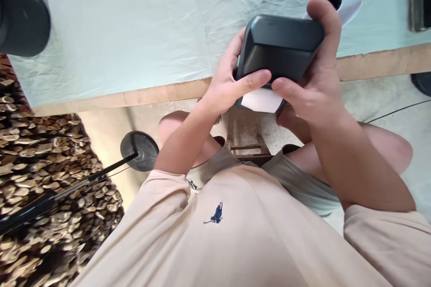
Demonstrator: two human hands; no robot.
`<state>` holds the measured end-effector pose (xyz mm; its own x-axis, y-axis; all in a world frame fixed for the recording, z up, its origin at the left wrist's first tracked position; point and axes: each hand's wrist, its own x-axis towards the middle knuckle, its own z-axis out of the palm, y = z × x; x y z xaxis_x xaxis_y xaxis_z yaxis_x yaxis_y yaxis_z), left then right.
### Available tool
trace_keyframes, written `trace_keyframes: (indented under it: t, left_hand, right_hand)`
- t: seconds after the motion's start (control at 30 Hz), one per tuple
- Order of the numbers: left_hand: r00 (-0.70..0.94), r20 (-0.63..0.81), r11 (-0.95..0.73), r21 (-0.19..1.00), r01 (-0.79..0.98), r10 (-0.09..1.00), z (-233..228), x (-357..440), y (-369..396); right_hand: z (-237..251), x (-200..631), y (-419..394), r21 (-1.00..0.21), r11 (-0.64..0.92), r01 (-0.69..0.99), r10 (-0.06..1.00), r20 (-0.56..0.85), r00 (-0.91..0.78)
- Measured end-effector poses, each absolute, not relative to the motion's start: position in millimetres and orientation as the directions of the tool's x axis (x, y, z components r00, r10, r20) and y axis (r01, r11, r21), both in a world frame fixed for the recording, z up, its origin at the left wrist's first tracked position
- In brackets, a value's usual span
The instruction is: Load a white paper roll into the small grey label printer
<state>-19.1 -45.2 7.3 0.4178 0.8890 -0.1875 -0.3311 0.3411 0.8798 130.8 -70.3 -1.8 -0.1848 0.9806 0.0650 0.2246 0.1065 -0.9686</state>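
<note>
A small black receipt printer (286, 49), boxy with bevelled edges, is held up above the table's front edge. A white paper strip (262, 100) shows at its lower side, below my thumbs. My left hand (232, 76) grips the printer's left side, its thumb lying across the near face. From the right, my right hand (318, 71) is closed around the other side. Its thumb presses near the paper, and its index finger curls over the far right corner. The fingers beneath the printer are hidden.
Behind my right hand, a white rounded object (352, 6) with a dark round part stands on the cloth-covered table (134, 31). A dark rounded object (23, 13) is at far left, a dark-framed item (417, 0) at far right. Below are a stand base (139, 150) and stacked firewood (67, 175).
</note>
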Motion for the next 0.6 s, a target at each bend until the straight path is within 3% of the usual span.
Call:
trace_keyframes:
  t: [0.07, 0.2, 0.4, 0.6]
  left_hand:
    - [0.428, -0.160, 0.308, 0.902, -0.302, 0.890, 6, -20, -44]
    - [0.452, -0.178, 0.344, 0.883, -0.318, 0.874, 5, -21, -40]
    - [0.490, -0.171, 0.469, 0.657, -0.590, 0.855, 1, -17, -32]
    - [0.466, -0.245, 0.492, 0.685, -0.537, 0.850, -2, -18, -28]
  right_hand:
    - [1, 130, -70, -0.994, 0.054, 0.097, 0.970, 0.029, -0.243]
    - [1, 129, -69, -0.992, 0.057, 0.116, 0.977, 0.032, -0.212]
    - [-9, 126, -65, -0.998, 0.057, 0.038, 0.997, 0.054, -0.059]
    - [-5, 124, -66, -1.000, 0.001, -0.004, 0.998, 0.001, -0.056]
